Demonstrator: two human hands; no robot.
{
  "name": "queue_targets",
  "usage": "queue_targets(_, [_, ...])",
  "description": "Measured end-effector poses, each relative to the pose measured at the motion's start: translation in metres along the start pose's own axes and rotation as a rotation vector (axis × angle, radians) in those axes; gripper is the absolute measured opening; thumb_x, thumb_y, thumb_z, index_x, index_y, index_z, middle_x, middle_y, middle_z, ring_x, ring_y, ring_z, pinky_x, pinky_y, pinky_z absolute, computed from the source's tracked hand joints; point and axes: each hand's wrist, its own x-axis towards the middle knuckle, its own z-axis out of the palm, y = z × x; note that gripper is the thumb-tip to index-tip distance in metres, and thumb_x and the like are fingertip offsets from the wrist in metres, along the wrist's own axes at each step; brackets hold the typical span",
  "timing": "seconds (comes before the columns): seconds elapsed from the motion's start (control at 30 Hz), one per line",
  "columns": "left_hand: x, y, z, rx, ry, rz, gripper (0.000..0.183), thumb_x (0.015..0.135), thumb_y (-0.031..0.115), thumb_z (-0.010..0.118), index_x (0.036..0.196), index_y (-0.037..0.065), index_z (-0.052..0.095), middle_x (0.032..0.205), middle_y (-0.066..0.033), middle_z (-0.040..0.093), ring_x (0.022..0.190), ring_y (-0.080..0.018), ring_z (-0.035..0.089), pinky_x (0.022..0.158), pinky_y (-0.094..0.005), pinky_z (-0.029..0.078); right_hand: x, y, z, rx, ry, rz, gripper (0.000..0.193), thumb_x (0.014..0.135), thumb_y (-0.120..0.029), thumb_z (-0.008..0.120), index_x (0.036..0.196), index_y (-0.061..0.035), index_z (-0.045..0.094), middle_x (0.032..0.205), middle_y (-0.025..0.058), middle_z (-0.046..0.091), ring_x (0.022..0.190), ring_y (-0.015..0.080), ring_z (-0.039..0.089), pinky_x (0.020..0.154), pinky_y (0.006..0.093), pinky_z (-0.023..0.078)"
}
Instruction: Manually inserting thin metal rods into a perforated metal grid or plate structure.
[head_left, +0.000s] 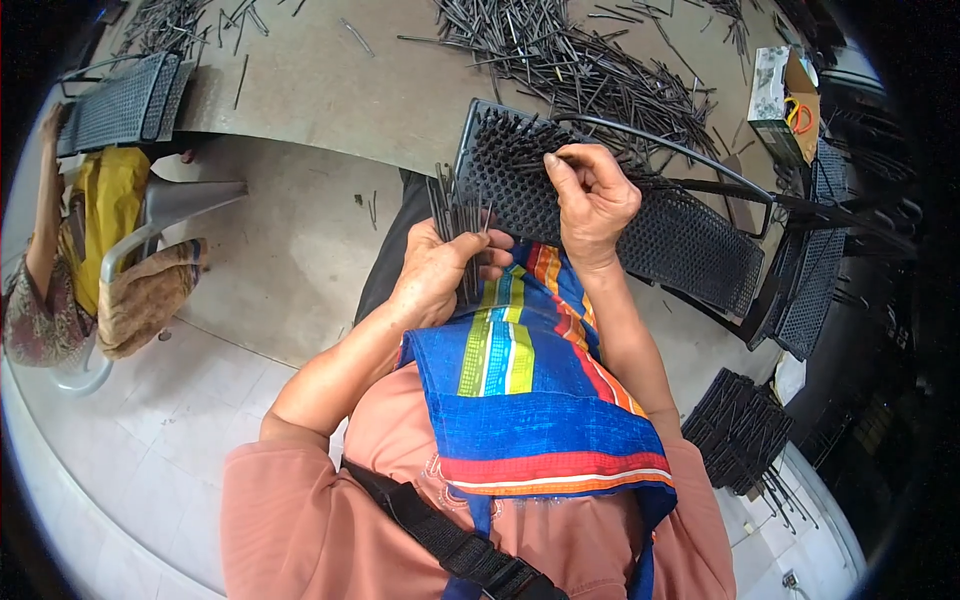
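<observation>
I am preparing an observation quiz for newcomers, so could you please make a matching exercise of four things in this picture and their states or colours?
1. Left hand
2. Right hand
3. Box
4. Apron

A. Blue with bright stripes
B. Curled over the black perforated rack
C. Open, yellow and orange loops inside
D. Closed around thin dark sticks

Right pairs: 1-D, 2-B, 3-C, 4-A

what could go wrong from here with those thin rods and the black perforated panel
The thin dark rods fan out at uneven heights in the left hand, so one might slip free. Black pegs stand close together on the perforated panel, so the right hand may knock some. The loose stick pile lies just beyond, so a bump could scatter it.
</observation>
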Motion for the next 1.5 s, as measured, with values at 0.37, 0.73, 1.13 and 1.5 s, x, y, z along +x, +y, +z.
queue_targets(0.37, [0.005,-0.003,-0.003,-0.027,0.024,-0.017,0.01,0.087,-0.003,0.06,0.095,-0.005,0.064,0.085,-0.0156,0.069,0.067,-0.0196,0.068,0.056,-0.0298,0.058,0.003,-0.012,0.011,-0.2,-0.111,-0.139,0.012,0.073,0.006,0.075,0.082,0.0004,0.069,0.071,0.0021,0.061,0.052,0.0053,0.043,0.048,0.0214,0.035])
queue_targets(0.73, [0.007,-0.003,-0.003,-0.081,0.014,-0.031,0.009,0.088,-0.002,0.06,0.095,-0.006,0.064,0.085,-0.0162,0.069,0.068,-0.0203,0.068,0.059,-0.0304,0.059,0.009,-0.012,0.012,-0.289,-0.233,-0.281,0.011,0.073,0.005,0.072,0.083,0.001,0.07,0.076,0.0094,0.064,0.065,0.0194,0.064,0.058,0.0292,0.05])
queue_targets(1.13, [0.009,-0.005,-0.002,-0.086,-0.012,-0.036,0.009,0.088,-0.003,0.06,0.096,-0.005,0.063,0.086,-0.0153,0.069,0.069,-0.0198,0.068,0.061,-0.0296,0.059,0.019,-0.019,0.017,-0.483,-0.309,-0.354,0.008,0.073,-0.007,0.075,0.08,-0.005,0.072,0.075,0.0052,0.063,0.063,0.0224,0.064,0.057,0.0304,0.05])
queue_targets(1.5, [0.006,-0.006,-0.002,-0.113,-0.022,-0.058,0.011,0.086,-0.004,0.061,0.097,-0.006,0.063,0.087,-0.0169,0.069,0.07,-0.0209,0.069,0.061,-0.0305,0.06,-0.003,-0.006,-0.002,-0.606,-0.248,-0.355,0.02,0.077,-0.003,0.072,0.097,-0.0056,0.071,0.074,0.009,0.058,0.061,0.025,0.061,0.055,0.0336,0.048])
